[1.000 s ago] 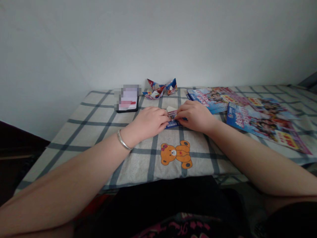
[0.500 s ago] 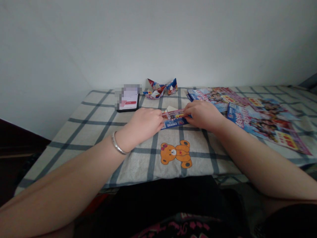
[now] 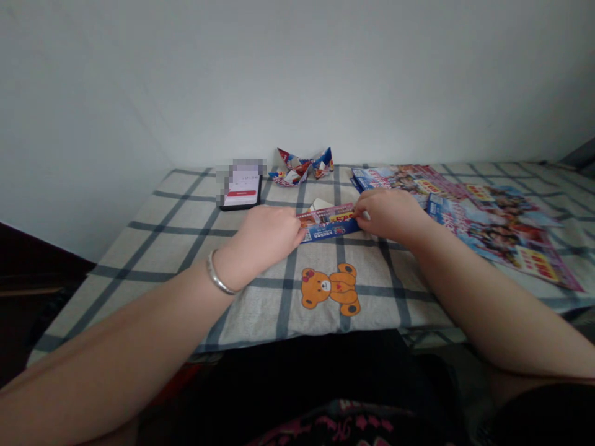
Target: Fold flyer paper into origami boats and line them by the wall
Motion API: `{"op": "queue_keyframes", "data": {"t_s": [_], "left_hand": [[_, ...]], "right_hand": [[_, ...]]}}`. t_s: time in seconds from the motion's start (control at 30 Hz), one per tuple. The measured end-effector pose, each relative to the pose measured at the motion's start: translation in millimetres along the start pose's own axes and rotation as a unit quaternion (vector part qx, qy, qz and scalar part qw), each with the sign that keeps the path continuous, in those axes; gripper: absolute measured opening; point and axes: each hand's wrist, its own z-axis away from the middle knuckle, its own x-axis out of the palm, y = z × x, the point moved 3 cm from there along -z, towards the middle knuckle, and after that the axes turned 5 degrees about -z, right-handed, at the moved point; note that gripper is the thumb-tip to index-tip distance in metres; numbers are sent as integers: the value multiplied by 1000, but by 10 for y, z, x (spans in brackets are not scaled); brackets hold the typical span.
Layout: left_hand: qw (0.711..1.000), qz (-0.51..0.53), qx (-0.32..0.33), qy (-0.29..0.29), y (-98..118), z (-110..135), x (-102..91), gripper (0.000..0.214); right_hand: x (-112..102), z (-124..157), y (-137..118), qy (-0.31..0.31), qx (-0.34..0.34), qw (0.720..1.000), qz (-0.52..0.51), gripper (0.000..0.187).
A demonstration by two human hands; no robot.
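A printed paper leaflet [image 3: 331, 224], folded into a narrow blue and pink strip, lies on the checked tablecloth in front of me. My left hand [image 3: 274, 230] is closed on its left end, with the fingertips mostly hidden behind the knuckles. At the right end, my right hand [image 3: 383, 214] pinches the strip between thumb and curled fingers. A pale corner of paper [image 3: 321, 204] sticks up behind the strip. Beyond the hands, against the wall, stands a folded paper shape [image 3: 304, 167] with pointed tips, made of similar print.
A phone [image 3: 242, 189] with a lit screen lies at the back left. Several flat leaflets [image 3: 499, 232] overlap on the right, partly behind my right forearm. The tablecloth [image 3: 186, 241] bears a printed bear [image 3: 330, 289] near the front edge. A wall [image 3: 297, 74] rises behind the table.
My hands have moved apart along the strip, the left a little leftward and the right a little rightward. More of the strip shows between them.
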Motion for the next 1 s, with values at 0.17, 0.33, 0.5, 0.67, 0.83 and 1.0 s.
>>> {"op": "queue_keyframes", "data": {"t_s": [0.17,0.33,0.5,0.67,0.83,1.0], "left_hand": [[1000,-12,-2,14,-2,-24,18,40],[1000,-13,0,7,-1,-27,23,40],[1000,-5,0,10,0,-23,31,39],[1000,-7,0,18,0,-18,40,38],[999,-5,-11,46,1,-36,61,37],[996,30,-25,80,-18,-56,142,25]], "right_hand": [[4,-2,-12,10,14,1000,10,27],[4,0,-19,12,23,999,18,27],[-13,18,-4,9,47,999,25,25],[5,8,62,5,67,997,28,26],[91,-39,60,47,39,998,-16,35],[191,-79,4,66,-10,997,-50,40]]}}
